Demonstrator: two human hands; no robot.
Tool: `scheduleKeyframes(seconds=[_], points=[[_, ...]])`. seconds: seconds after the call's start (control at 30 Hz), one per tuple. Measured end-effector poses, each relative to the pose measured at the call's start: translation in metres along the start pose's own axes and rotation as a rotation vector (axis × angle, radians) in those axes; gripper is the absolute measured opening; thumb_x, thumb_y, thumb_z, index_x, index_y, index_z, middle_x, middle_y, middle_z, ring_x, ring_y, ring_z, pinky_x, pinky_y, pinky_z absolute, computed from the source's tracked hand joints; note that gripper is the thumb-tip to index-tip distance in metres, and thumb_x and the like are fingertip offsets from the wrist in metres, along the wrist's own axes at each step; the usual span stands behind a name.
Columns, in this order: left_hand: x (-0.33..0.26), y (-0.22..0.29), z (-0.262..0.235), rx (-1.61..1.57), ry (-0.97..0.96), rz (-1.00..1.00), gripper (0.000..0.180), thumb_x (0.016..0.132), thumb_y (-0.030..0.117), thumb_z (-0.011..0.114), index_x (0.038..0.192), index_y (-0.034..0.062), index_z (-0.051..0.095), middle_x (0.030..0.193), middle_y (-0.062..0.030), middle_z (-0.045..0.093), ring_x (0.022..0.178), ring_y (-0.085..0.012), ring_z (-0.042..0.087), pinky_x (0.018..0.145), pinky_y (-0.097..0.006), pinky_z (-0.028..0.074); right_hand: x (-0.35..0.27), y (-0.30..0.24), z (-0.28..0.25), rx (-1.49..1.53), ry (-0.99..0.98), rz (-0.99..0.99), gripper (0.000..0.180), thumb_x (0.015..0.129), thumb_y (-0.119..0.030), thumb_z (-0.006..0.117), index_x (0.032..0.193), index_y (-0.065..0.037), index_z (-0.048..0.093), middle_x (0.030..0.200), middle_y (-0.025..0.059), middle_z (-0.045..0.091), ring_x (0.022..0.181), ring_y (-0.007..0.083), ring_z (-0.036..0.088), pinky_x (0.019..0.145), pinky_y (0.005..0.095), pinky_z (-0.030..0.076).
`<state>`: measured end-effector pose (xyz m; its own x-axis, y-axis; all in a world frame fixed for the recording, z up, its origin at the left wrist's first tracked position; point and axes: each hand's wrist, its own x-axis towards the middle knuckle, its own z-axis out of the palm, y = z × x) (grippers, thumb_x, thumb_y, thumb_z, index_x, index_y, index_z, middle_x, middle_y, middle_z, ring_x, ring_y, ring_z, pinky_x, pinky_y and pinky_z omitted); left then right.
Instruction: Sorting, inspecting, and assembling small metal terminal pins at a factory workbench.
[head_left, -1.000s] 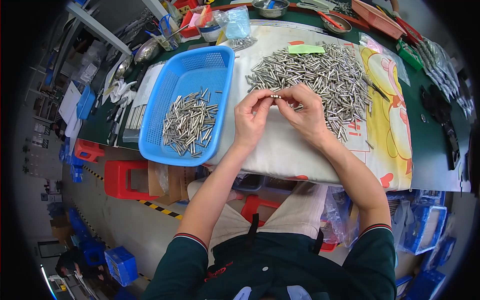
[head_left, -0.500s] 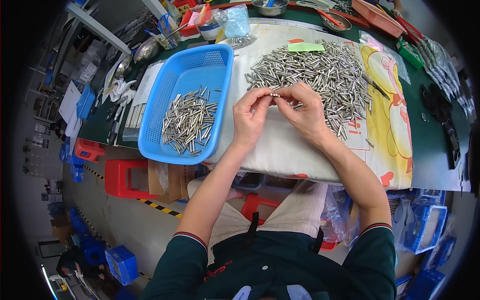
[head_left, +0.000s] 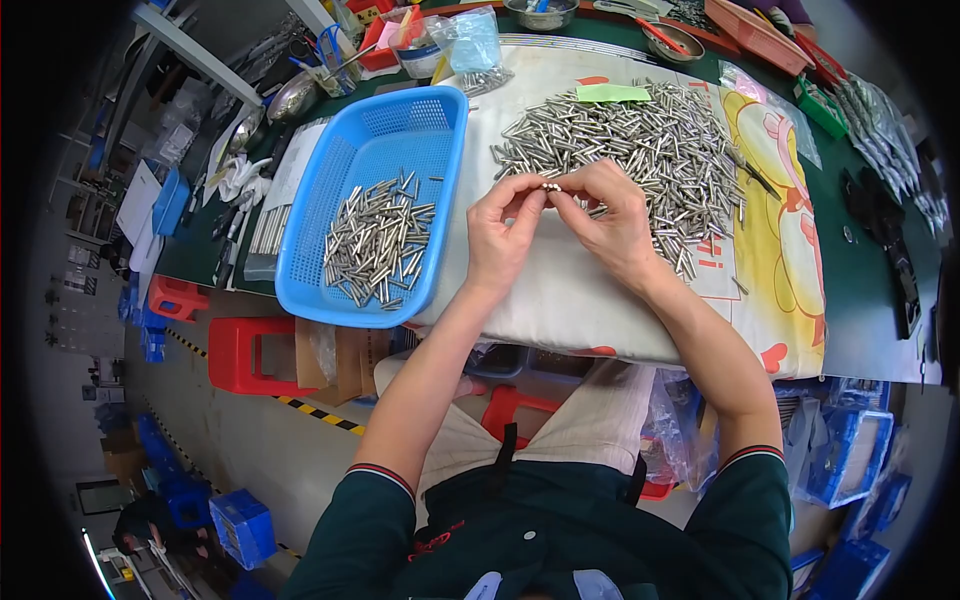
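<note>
Between my two hands, at the near left edge of a big heap of short metal pins (head_left: 640,150), a few small metal pins (head_left: 551,187) are pinched with their bright ends showing. My left hand (head_left: 502,228) is closed, thumb and forefinger on one side of these pins. Opposite it, my right hand (head_left: 608,218) grips them in the same way, its back toward the heap. To the left stands a blue plastic basket (head_left: 291,262) with perforated walls, and a smaller pile of like pins (head_left: 378,240) lies in it. A green slip of paper (head_left: 612,93) rests on the heap's far side.
A pale printed cloth (head_left: 560,315) covers the table under the heap. Dark tweezers (head_left: 762,181) lie at the heap's right edge. A clear bag (head_left: 470,45) stands behind the basket, metal bowls (head_left: 541,12) farther back. A red stool (head_left: 240,357) is on the floor at left.
The pins between my fingertips have shifted slightly, and their ends now sit less evenly in line. My hands stay in nearly the same place.
</note>
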<state>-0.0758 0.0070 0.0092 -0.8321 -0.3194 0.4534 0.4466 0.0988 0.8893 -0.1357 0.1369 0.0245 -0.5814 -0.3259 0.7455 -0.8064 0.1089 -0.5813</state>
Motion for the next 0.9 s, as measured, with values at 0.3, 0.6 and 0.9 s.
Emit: scheduleKeyframes(seconds=[0.3, 0.6, 0.9], points=[[0.0000, -0.0009, -0.0014, -0.006, -0.007, -0.006, 0.011, 0.086, 0.000, 0.057, 0.097, -0.0021, 0.061, 0.086, -0.0074, 0.066, 0.079, -0.0139, 0.065, 0.072, -0.024, 0.052, 0.0005, -0.0005, -0.0007, 0.011, -0.008, 0.018, 0.008, 0.069, -0.002, 0.070, 0.075, -0.002, 0.065, 0.069, 0.0051, 0.062, 0.064, 0.0188, 0.055, 0.052, 0.0289, 0.044], [0.0007, -0.0017, -0.0004, -0.048, -0.014, -0.030, 0.012, 0.087, -0.001, 0.057, 0.098, -0.0035, 0.061, 0.088, -0.0080, 0.066, 0.079, -0.0148, 0.065, 0.072, -0.025, 0.052, 0.0018, 0.0005, -0.0027, -0.005, -0.017, 0.001, 0.009, 0.069, -0.003, 0.070, 0.077, -0.003, 0.066, 0.071, 0.0045, 0.062, 0.064, 0.0177, 0.054, 0.051, 0.0278, 0.042], [0.0031, 0.0021, -0.0064, -0.218, -0.099, -0.286, 0.017, 0.090, 0.004, 0.053, 0.102, -0.0078, 0.057, 0.089, -0.0132, 0.065, 0.076, -0.0185, 0.066, 0.070, -0.028, 0.055, -0.0001, 0.0014, -0.0023, 0.119, -0.091, 0.322, 0.013, 0.071, -0.008, 0.072, 0.082, -0.003, 0.066, 0.073, 0.0038, 0.061, 0.066, 0.0129, 0.054, 0.054, 0.0255, 0.042]])
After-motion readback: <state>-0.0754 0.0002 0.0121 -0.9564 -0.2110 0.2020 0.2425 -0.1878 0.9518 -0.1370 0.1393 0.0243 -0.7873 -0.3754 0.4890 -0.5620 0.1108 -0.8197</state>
